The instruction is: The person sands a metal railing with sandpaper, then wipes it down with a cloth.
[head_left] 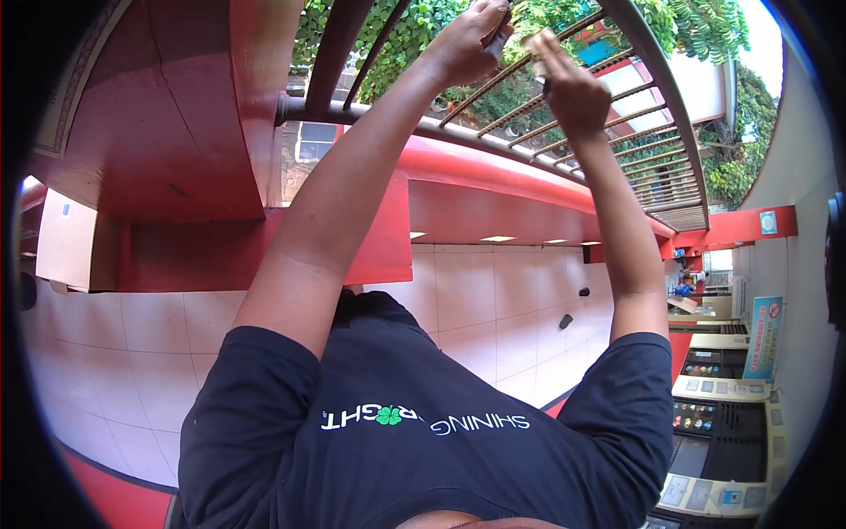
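Note:
My left hand [471, 48] is raised at the top of the view, its fingers curled round a narrow dark thing, beside the brown metal railing [679, 123]. To its right, my right hand [575, 93] is held up in front of the railing bars. Its fingers are bent together, with a pale tip showing at the fingertips and a small dark part below them; I cannot make out what either hand holds. Both forearms reach up from the sleeves of a dark T-shirt [441, 397] with white lettering and a green clover.
A red ledge [502, 181] runs under the railing, with a thick red pillar [176, 106] at left. A cardboard box [66, 238] stands beside it. Pale tiles [476, 291] cover the floor, where dark small items [566, 322] lie. Green plants [405, 53] grow beyond the bars.

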`<state>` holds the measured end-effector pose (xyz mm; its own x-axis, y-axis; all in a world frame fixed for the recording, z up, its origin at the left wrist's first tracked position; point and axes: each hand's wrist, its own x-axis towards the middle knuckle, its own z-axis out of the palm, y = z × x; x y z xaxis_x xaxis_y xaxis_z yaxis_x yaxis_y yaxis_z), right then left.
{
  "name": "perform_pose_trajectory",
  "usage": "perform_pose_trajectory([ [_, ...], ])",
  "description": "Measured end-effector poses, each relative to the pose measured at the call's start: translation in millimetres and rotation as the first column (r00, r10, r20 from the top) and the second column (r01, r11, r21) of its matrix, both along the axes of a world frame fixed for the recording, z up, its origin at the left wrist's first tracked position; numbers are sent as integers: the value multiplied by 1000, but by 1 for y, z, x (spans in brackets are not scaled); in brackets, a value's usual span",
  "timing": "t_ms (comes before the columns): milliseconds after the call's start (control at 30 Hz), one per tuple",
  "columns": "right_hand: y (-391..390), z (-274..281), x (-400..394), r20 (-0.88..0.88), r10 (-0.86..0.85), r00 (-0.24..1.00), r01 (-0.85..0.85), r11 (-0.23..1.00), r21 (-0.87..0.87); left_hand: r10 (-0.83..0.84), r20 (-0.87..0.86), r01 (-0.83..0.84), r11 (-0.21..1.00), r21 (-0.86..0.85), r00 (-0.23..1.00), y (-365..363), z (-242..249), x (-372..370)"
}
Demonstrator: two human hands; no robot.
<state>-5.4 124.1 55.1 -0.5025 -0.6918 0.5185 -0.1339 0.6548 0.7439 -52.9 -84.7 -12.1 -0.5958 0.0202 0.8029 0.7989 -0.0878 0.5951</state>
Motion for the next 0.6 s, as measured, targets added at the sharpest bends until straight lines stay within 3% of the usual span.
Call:
perform_pose_trajectory([
  [33, -3, 21, -1, -101, -27, 995, 30, 999, 24, -6, 1, 6, 1000, 0, 1000, 3, -2, -1],
  [100, -12, 4, 2, -63, -60, 996, 51, 989, -136, 109, -127, -108, 994, 12, 986, 6, -4, -7],
  [233, -6, -151, 13, 324, -167, 931, 188, 982, -33, 83, -172, -80, 997, 20, 982, 1, -4, -6],
  [267, -12, -171, 19, 347, -194, 918, 213, 977, -17, 17, -53, -18, 999, -28, 998, -2, -2, -4],
  [300, -18, -182, 23, 371, -220, 902, 237, 971, -2, 21, -50, -22, 999, -30, 999, -5, -1, -2],
  [367, -5, -162, 11, 380, -185, 906, 175, 983, 61, 26, 19, -24, 996, -84, 999, -7, 0, 1],
  [400, -9, -131, 9, 331, -249, 910, 228, 968, 103, 43, -79, -47, 997, -59, 996, -4, -5, -9],
  [433, -6, -95, 1, 135, -183, 974, 166, 978, 124, 40, -74, -44, 997, -56, 996, -3, -6, -7],
  [500, -9, -20, -9, -50, -147, 988, 147, 989, 9, 105, -148, -105, 994, 5, 983, 0, -3, -3],
  [533, -5, 3, -17, -148, -85, 985, 80, 996, -34, 84, -82, -84, 996, 10, 993, 3, -3, -3],
  [567, -3, 12, -20, -210, -5, 978, -8, 998, -60, 86, -86, -85, 996, 9, 993, 4, -3, -5],
  [600, -3, 2, -13, -151, -82, 985, 72, 995, -72, 54, -63, -54, 999, -5, 997, 4, -3, -9],
])
